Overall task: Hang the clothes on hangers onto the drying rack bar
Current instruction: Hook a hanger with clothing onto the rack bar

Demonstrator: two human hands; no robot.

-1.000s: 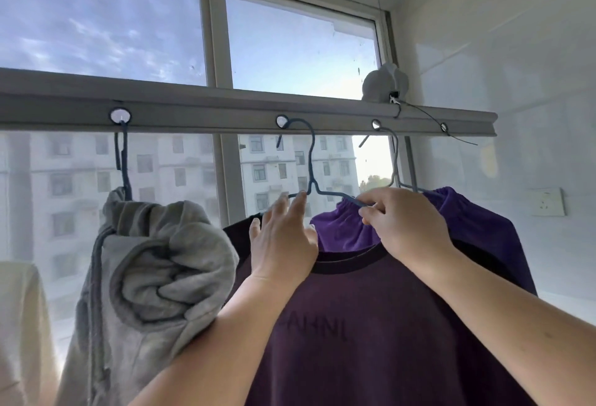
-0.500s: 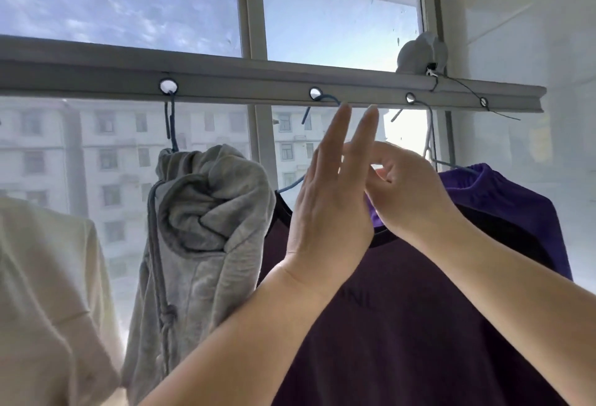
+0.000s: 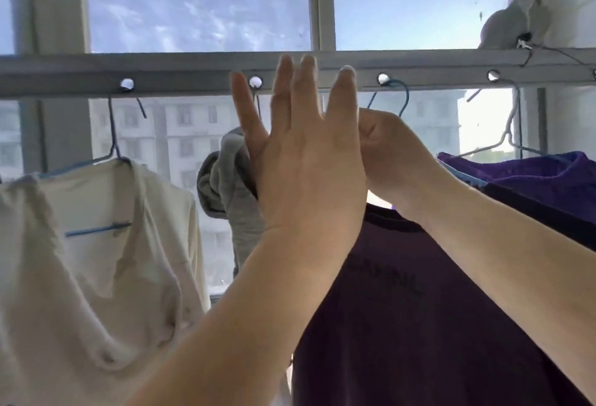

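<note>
Both hands higher than before

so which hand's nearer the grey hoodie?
Left. The left hand is raised, fingers straight, right in front of the grey hoodie, overlapping it. The right hand is farther right, under the blue hanger hook.

A framed window (image 3: 200,2) shows bright sky (apartment blocks (image 3: 190,134) below).

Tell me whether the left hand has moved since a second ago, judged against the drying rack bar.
Yes. The left hand has risen: earlier its fingertips were well below the drying rack bar, at the dark shirt's collar; now its straight fingers overlap the bar.
</note>
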